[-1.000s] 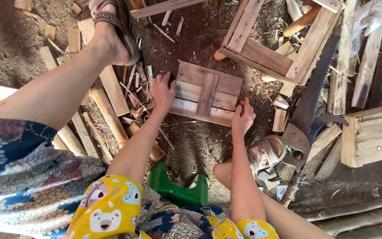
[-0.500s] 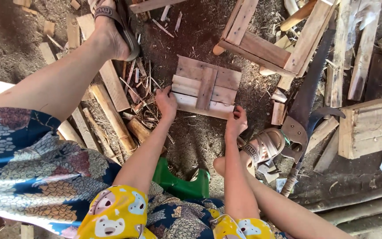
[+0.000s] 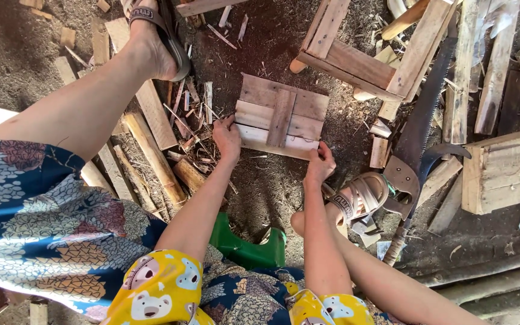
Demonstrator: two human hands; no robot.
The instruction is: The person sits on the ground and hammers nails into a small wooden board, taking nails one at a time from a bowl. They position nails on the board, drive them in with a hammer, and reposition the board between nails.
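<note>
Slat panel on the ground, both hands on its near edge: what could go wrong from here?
The left hand and right hand grip the rough near edge of the slat panel; splinters seem likely. A handsaw lies teeth exposed beside the right foot, so a shift could graze it. Loose offcuts by the left hand could catch the panel.

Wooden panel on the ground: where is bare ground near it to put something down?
Bare dirt lies below the wooden panel, between both forearms, above the green stool. Left is crowded with sticks; right, a saw and scraps.
</note>
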